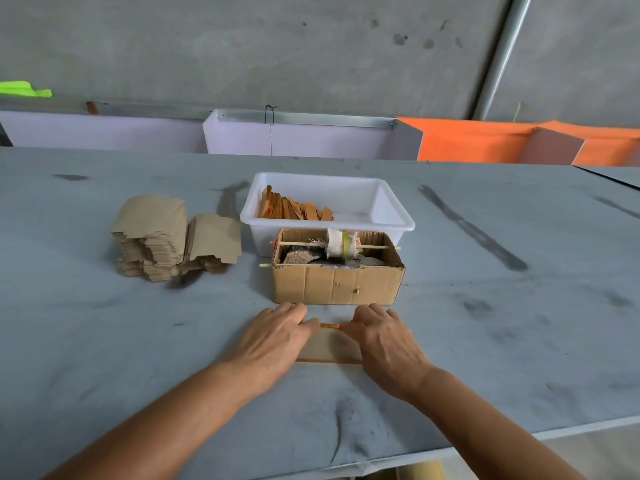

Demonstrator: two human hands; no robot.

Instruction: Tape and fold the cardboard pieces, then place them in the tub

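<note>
**Both hands press a cardboard piece flat before the box**

The left hand [277, 336] and right hand [384, 337] press a cardboard piece [329, 346] onto the worktop [104, 341], just before the cardboard box [337, 284]. Behind the box stands the white tub [398, 211]; left of it, stacked blanks [166, 237].

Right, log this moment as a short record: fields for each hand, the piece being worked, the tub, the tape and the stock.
left hand: fingers flat, pressing the left end of the cardboard piece
right hand: fingers pressing its right end
cardboard piece: flat on the table, orange strip along its far edge
white tub: folded pieces leaning in its left part
tape roll: on a stick across the open cardboard box
unfolded stack: left of the tub
</note>
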